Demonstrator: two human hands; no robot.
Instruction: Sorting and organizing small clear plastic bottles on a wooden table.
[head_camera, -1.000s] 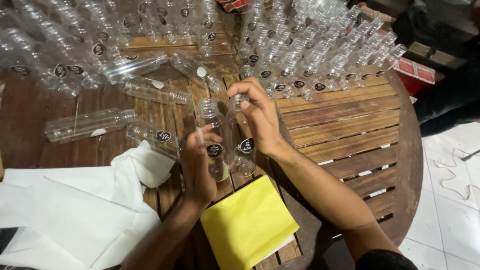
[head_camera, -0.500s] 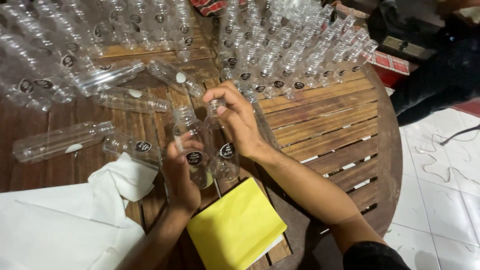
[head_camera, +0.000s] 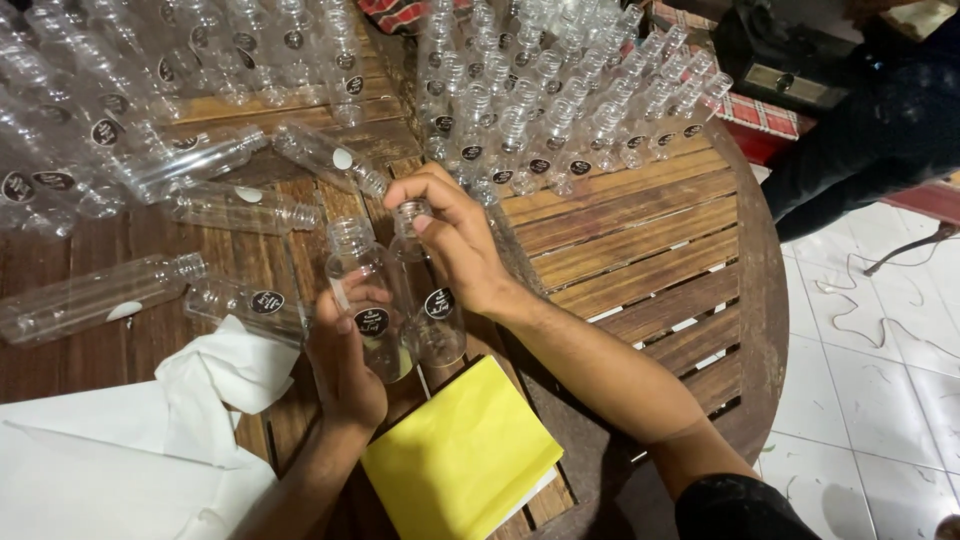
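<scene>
Bottles (head_camera: 400, 300) with round black labels (head_camera: 439, 303) in both hands.

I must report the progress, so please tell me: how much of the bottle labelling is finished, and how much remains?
Done: many upright bottles at the far side already carry round black labels. In hand: the left hand holds a labelled bottle, and the right hand grips the neck of a second one. Left: some lying bottles show no black label, though their other sides are hidden.
</scene>
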